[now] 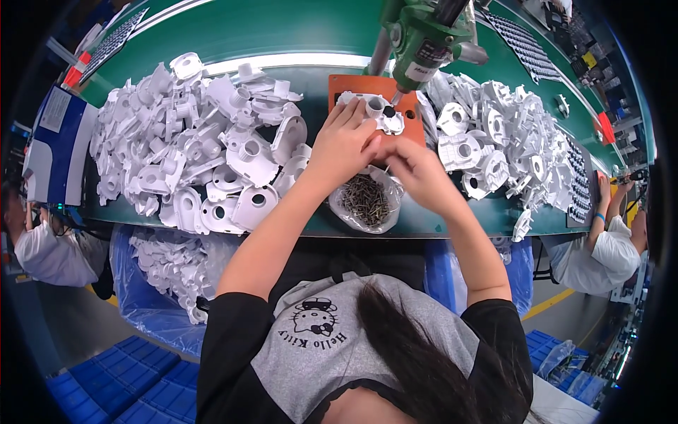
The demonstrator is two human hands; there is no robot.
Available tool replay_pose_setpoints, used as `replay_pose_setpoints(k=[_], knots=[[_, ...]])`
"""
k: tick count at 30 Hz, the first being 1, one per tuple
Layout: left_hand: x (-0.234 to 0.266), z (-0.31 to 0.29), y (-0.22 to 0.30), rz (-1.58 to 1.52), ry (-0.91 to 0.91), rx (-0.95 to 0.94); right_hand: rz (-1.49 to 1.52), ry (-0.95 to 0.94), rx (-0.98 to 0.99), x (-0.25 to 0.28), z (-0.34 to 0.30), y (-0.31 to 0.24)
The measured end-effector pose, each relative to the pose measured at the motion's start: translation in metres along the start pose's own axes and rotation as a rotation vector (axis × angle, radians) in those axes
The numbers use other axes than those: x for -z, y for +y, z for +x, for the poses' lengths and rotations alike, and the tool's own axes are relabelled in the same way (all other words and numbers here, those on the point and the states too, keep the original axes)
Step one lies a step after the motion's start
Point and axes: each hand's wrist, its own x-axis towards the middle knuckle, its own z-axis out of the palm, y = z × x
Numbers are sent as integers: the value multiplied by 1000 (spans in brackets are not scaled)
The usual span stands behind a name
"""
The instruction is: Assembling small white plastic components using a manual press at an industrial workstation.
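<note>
On an orange fixture plate [412,131] lies a white plastic part [388,121] with a round collar and a dark hole. My left hand [342,147] rests over its left side, fingers bent onto it, gripping it. Just right of that, my right hand [418,169] has its fingers curled together close to my left thumb. Whatever those fingertips pinch is too small or hidden to name. Below both hands, a plastic-lined bowl [390,215] holds many small metal pins or screws [364,201]. The tip of a green press-like machine [426,53] points down just above the part.
White plastic parts are heaped at left [176,141] and at right [519,141] on the green table [296,220]. A blue-and-white box [56,145] stands far left. Blue-lined bins [141,311] sit below the table edge. Other people [597,251] work on both sides.
</note>
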Motion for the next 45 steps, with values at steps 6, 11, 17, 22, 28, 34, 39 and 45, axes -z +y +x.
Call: replay_pose_setpoints(k=[6, 11, 17, 22, 28, 34, 39, 45], knots=[[3, 3, 4, -12, -53, 20, -128, 342, -33, 41, 19, 25], [3, 3, 2, -25, -18, 4, 61, 199, -115, 12, 25, 2], [3, 2, 2, -28, -27, -5, 147, 87, -162, 18, 20, 4], [8, 2, 3, -66, -84, 38, 349, -102, -303, 24, 10, 1], [4, 2, 1, -55, -34, 6, 336, 78, -321, 38, 21, 19], [4, 1, 1, -43, -48, 6, 169, 383, -177, 39, 60, 57], [5, 1, 3, -49, -69, 21, 57, 359, -110, 23, 60, 67], [5, 0, 1, -36, -77, 42, -37, 349, -38, 16, 59, 54]])
